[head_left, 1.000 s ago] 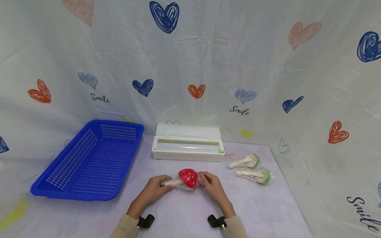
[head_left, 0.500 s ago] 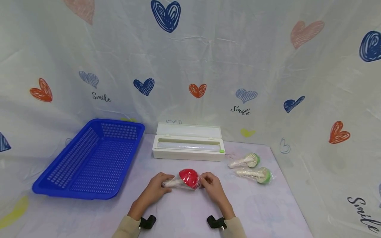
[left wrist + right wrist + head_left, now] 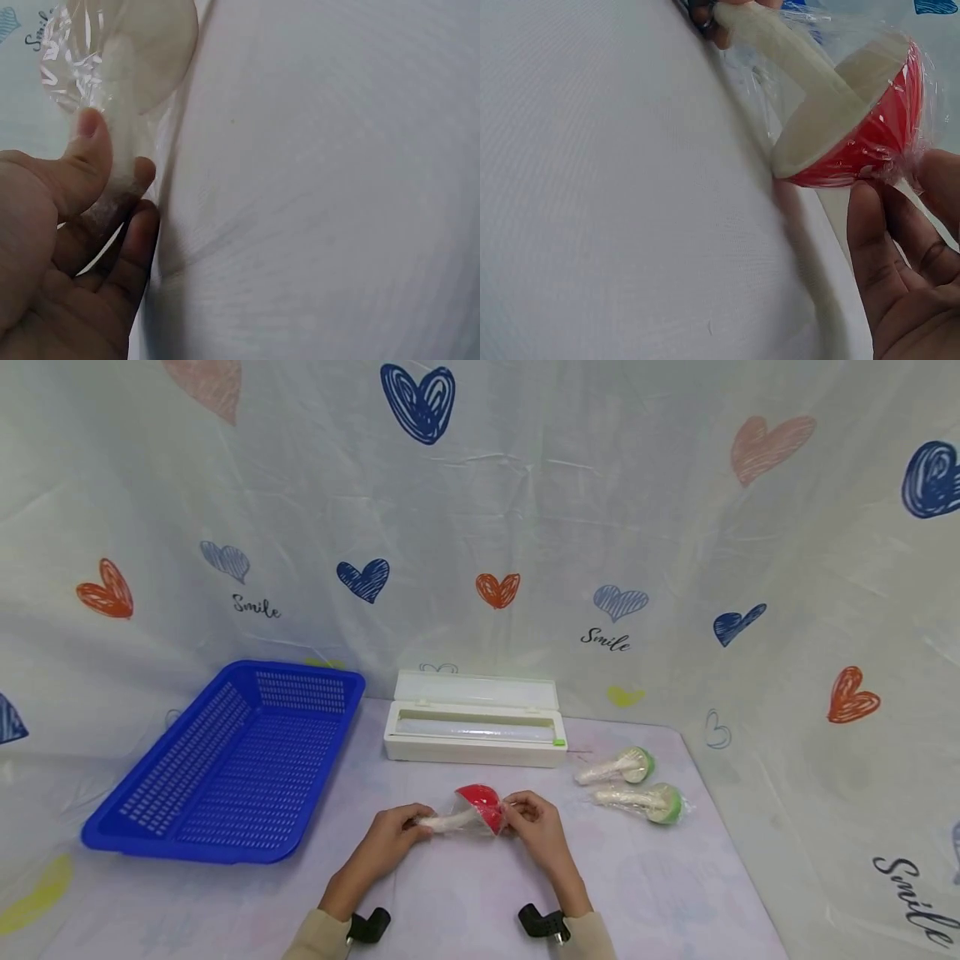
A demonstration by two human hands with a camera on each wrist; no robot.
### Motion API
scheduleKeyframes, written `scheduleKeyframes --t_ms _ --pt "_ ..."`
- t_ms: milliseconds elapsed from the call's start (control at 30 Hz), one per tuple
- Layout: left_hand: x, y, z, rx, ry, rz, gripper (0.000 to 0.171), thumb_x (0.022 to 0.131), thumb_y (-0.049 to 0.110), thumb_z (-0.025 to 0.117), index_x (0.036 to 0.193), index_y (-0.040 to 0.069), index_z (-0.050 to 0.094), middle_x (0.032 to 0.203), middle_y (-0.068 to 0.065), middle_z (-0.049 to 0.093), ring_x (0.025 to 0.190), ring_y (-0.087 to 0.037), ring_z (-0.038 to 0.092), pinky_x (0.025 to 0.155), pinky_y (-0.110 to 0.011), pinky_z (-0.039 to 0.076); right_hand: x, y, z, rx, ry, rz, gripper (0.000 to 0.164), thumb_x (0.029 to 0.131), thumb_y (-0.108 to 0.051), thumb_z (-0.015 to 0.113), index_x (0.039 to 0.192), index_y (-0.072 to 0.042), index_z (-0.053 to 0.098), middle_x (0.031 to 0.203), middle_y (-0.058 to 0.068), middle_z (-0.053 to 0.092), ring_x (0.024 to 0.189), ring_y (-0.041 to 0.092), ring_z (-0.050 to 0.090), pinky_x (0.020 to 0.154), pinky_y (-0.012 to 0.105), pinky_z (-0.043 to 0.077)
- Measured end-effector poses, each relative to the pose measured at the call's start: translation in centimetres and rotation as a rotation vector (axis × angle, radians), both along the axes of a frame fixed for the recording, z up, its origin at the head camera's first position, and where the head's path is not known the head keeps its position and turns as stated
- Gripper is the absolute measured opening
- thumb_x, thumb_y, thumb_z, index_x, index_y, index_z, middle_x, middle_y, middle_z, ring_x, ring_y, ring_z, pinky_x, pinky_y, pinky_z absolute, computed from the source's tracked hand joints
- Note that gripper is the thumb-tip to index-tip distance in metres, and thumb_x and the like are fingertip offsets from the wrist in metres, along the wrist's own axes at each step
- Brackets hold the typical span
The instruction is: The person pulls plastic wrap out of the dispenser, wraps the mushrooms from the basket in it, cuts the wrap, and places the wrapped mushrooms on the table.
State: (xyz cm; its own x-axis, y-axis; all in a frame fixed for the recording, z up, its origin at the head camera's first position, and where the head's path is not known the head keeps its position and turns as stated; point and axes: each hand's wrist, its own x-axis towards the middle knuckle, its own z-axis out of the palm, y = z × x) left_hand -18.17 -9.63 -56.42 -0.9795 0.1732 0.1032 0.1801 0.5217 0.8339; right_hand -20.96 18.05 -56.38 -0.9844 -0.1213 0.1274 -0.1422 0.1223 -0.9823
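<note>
A toy mushroom (image 3: 480,806) with a red cap and pale stem is wrapped in clear plastic film between the two hands. My left hand (image 3: 390,839) pinches the end of its stem, with the thumb on top in the left wrist view, where the pale underside of the cap (image 3: 161,56) shows. My right hand (image 3: 538,829) pinches gathered film (image 3: 909,166) at the top of the red cap (image 3: 874,146). Two more film-wrapped mushrooms with green caps, an upper one (image 3: 617,767) and a lower one (image 3: 639,801), lie to the right.
A blue plastic basket (image 3: 213,852) stands at the left. Behind the hands is a white cling film box (image 3: 474,750) with its lid raised and a film roll inside. A heart-printed sheet hangs at the back and right of the table.
The red mushroom has turned between the hands, so more of the cap's underside and stem now show. Both hands keep hold of it and have barely shifted.
</note>
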Motion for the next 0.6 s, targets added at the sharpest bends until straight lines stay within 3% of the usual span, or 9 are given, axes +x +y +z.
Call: scheduleKeyframes --t_ms 100,233,333,433,500,600 --pt "0.10 0.07 0.05 -0.018 0.018 -0.001 0.024 0.097 0.016 0.070 0.118 0.008 0.076 0.114 -0.009 0.076 0.102 -0.023 0.070 0.087 -0.038 0.058 0.03 -0.10 0.07 0.038 0.033 -0.007 0.011 0.095 -0.004 0.072 0.099 0.005 0.074 0.080 0.019 0.073 0.065 0.017 0.070 0.060 0.033 0.061" --pt "0.09 0.43 0.30 -0.084 0.011 -0.020 0.029 0.102 0.015 0.062 0.128 0.005 0.071 0.110 -0.010 0.073 0.100 -0.023 0.067 0.088 -0.041 0.055 0.19 -0.31 0.30 0.069 0.030 -0.013 0.011 0.096 -0.004 0.070 0.100 0.004 0.075 0.083 0.021 0.074 0.067 0.026 0.072 0.063 0.039 0.062" --pt "0.16 0.68 0.51 -0.143 -0.001 -0.067 0.037 0.101 0.007 0.062 0.138 0.001 0.063 0.110 -0.009 0.066 0.100 -0.020 0.058 0.089 -0.042 0.051 0.30 -0.50 0.50 0.067 -0.001 -0.016 0.011 0.097 -0.008 0.070 0.101 0.002 0.076 0.084 0.018 0.075 0.069 0.027 0.073 0.065 0.041 0.062" --pt "0.34 0.78 0.60 -0.159 0.013 -0.101 0.048 0.096 -0.003 0.064 0.143 -0.003 0.055 0.117 -0.013 0.064 0.108 -0.025 0.059 0.095 -0.049 0.050 0.33 -0.66 0.61 0.064 -0.021 -0.032 0.011 0.096 -0.011 0.073 0.099 -0.001 0.076 0.081 0.015 0.074 0.066 0.023 0.072 0.062 0.036 0.061" --pt "0.40 0.81 0.59 -0.145 0.018 -0.096 0.049 0.095 -0.007 0.064 0.142 -0.002 0.054 0.118 -0.014 0.065 0.109 -0.027 0.061 0.094 -0.050 0.051 0.37 -0.71 0.61 0.070 -0.021 -0.049 0.012 0.095 -0.012 0.074 0.098 0.000 0.075 0.078 0.014 0.073 0.063 0.020 0.070 0.060 0.032 0.059" --pt "0.37 0.85 0.59 -0.118 0.006 -0.080 0.035 0.098 -0.001 0.063 0.132 0.005 0.055 0.112 -0.010 0.068 0.100 -0.020 0.062 0.086 -0.041 0.053 0.42 -0.69 0.55 0.064 -0.017 -0.075 0.012 0.096 -0.010 0.072 0.093 0.001 0.073 0.074 0.015 0.071 0.059 0.017 0.067 0.056 0.029 0.057"
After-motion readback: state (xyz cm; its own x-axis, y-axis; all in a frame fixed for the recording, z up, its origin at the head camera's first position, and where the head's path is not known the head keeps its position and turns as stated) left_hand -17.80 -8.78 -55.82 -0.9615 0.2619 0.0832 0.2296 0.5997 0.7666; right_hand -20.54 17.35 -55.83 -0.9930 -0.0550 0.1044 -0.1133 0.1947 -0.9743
